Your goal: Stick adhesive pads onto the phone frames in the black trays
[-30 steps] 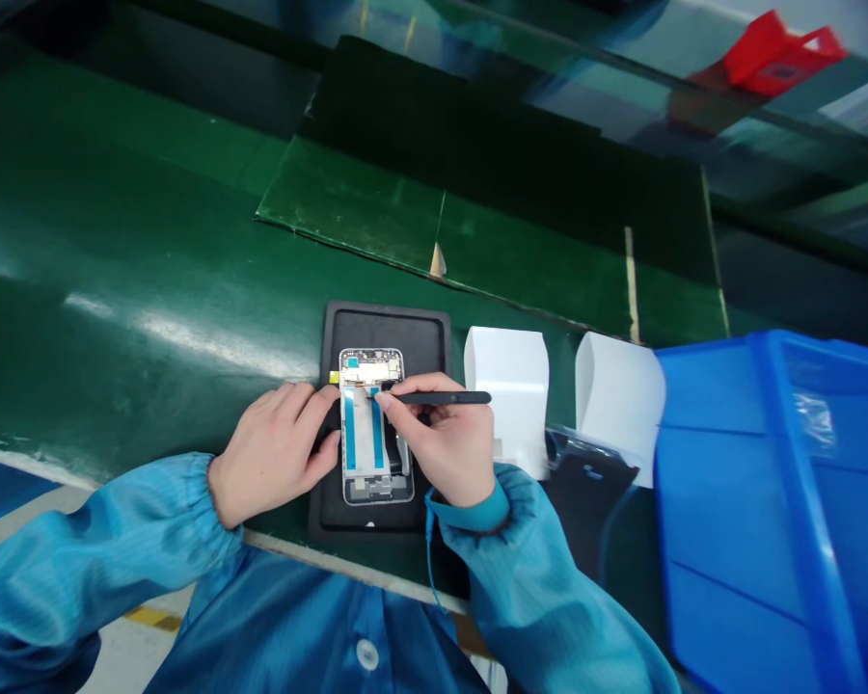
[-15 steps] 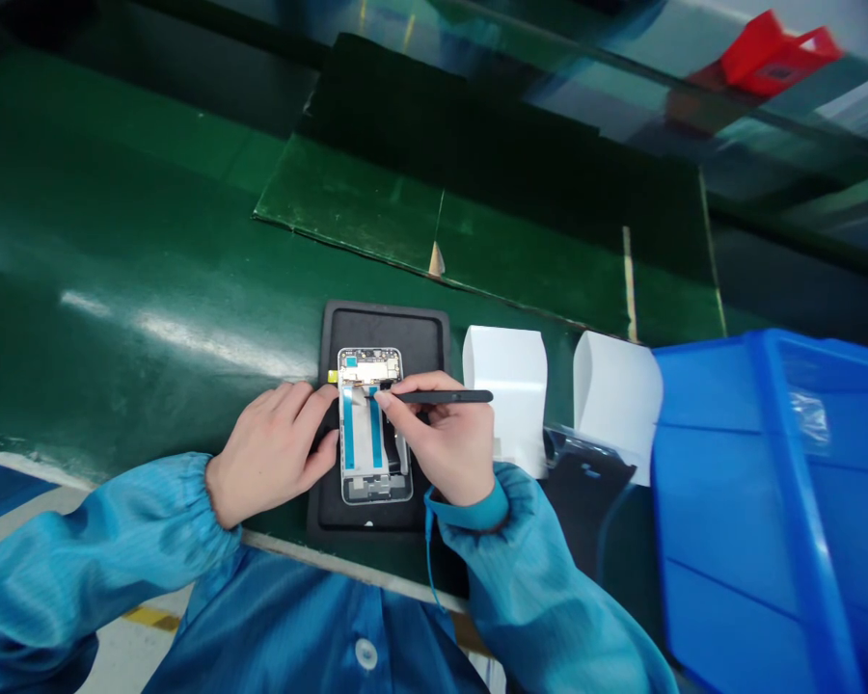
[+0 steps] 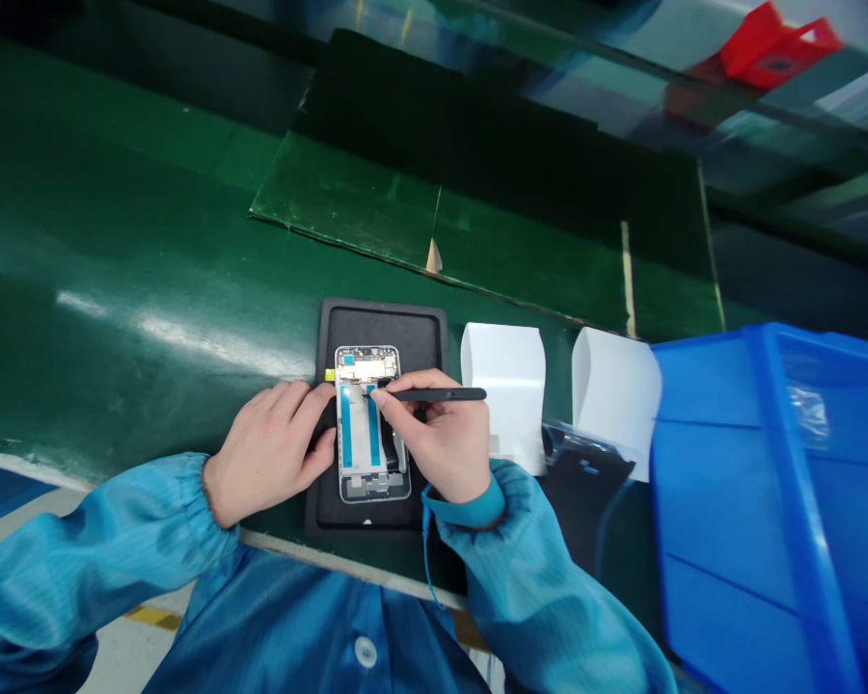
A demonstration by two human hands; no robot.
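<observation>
A smartphone mid-frame (image 3: 358,434) lies face up on a black rubber tray (image 3: 383,323), with a circuit board at its top and white strips edged in blue down its middle. My left hand (image 3: 267,448) grips the frame's left edge, fingers curled against it. My right hand (image 3: 434,434) is shut on black tweezers (image 3: 438,394). They lie across the upper part of the frame, with their tip close to the board. My fingers partly hide the tip and the frame's right side.
Two curved white sheets (image 3: 504,397) (image 3: 614,403) stand right of the tray, beside a dark plastic bag (image 3: 585,496). A blue plastic bin (image 3: 759,511) fills the right side. The green bench mat (image 3: 116,241) carries a raised green board (image 3: 420,212), and a red object (image 3: 777,48) lies beyond.
The whole scene has shifted slightly left and up in the view. Both hands keep the same hold, and the tweezers stay over the top of the frame.
</observation>
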